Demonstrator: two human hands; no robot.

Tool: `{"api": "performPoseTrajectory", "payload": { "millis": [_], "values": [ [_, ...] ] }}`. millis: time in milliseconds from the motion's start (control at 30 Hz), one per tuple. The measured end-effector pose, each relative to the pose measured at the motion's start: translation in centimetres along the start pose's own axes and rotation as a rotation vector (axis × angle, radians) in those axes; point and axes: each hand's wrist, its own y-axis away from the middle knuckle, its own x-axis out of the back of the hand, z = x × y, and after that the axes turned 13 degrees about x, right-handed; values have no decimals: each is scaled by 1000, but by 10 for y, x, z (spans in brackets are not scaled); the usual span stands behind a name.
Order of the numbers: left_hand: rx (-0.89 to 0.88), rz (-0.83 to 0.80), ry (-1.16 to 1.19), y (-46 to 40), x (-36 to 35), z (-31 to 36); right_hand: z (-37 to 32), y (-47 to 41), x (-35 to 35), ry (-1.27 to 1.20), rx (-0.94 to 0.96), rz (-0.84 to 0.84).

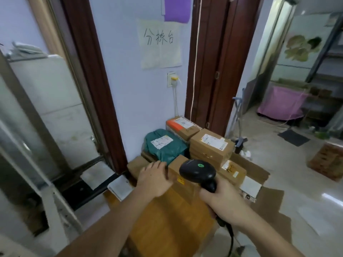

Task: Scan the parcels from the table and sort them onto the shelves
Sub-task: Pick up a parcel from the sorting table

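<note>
Right grip (pixel 220 199) wraps scanner (pixel 198 172); left grip (pixel 155 179), fingers straight, rests on box (pixel 181 178) just beside it. Tilt box so its label faces the scanner, hold steady.

1. The scanner (pixel 199 173) is glossy black with a small round green mark on top.
2. The soft mailer bag (pixel 165 145) is dark teal, with a white label bearing black handwriting.
3. The rear box (pixel 182 127) is brown cardboard with a bright orange band and a white label.
4. The stacked boxes (pixel 211 147) are plain tan cardboard with white printed labels.
5. The nearest box (pixel 182 175) is tan with a small yellow sticker.
6. The table (pixel 167 219) is warm orange-brown wood grain.
7. The wall sign (pixel 160 43) is pale cream paper with black characters; purple paper (pixel 177 9) hangs above it.
8. The door frame (pixel 92 80) is dark reddish brown.
9. The cloth (pixel 282 105) at the far right is pink.
</note>
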Motion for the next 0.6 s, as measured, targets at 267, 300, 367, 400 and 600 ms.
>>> {"api": "performPoseTrajectory", "payload": {
  "millis": [267, 300, 367, 400, 600],
  "values": [
    [321, 27, 116, -46, -31, -44, 33, -107, -18, -27, 47, -239],
    [350, 47, 120, -50, -37, -51, 37, -118, -23, -33, 46, -267],
    [412, 69, 119, -62, -48, -65, 44, -140, -34, -29, 45, -319],
    [447, 55, 119, -69, -54, -72, 47, -150, -40, -21, 45, -340],
    [637, -49, 160, -112, -101, -129, 69, -196, -80, -23, 27, -425]
  ]
}}
